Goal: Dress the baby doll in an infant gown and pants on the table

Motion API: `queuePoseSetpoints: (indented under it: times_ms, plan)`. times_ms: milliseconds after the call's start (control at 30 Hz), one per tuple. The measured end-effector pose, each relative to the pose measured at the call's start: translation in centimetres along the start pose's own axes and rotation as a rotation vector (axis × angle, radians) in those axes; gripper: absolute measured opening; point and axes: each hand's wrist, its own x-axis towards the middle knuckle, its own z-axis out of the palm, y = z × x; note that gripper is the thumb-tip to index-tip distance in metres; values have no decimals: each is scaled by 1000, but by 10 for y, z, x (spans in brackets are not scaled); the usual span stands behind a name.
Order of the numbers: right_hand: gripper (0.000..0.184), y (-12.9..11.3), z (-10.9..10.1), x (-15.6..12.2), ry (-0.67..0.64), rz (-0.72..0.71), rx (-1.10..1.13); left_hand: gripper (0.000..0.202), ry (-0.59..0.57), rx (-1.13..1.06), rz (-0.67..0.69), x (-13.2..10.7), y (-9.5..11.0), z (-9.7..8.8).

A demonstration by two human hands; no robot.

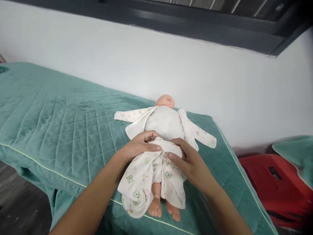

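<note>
A baby doll [164, 122] lies on its back, its head toward the wall and its bare feet near the bed's front edge. White printed baby pants [139, 182] cover most of its legs. My left hand [140, 145] grips the waistband at the left, thumb on top of the cloth. At the right side of the waistband, my right hand [187, 160] pinches the same pants between thumb and fingers. An open white baby shirt [137, 127] is spread at both sides of the doll's pale cloth torso, with its sleeves reaching outward.
Under the doll is a green quilted bedcover [73, 130] with pale piping. A white wall [122, 58] rises behind it, below a dark window frame [195, 29]. To the right stands a red object [276, 182], partly under green cloth [295, 153].
</note>
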Motion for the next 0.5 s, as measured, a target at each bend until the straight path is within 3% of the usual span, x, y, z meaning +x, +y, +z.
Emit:
queuePoseSetpoints:
  times_ms: [100,200,367,500]
  plan:
    - [22,-19,-10,28,-258,92,0,40,-6,-64,1,-1,-6,0]
    - [25,-18,-15,53,-382,109,117,42,50,-82,14,-2,-8,-1]
    - [31,19,-11,67,-267,221,567,46,-17,-103,-12,-1,-11,-3]
    - [32,37,-3,62,-218,208,746,42,-39,-196,-99,0,-14,-4]
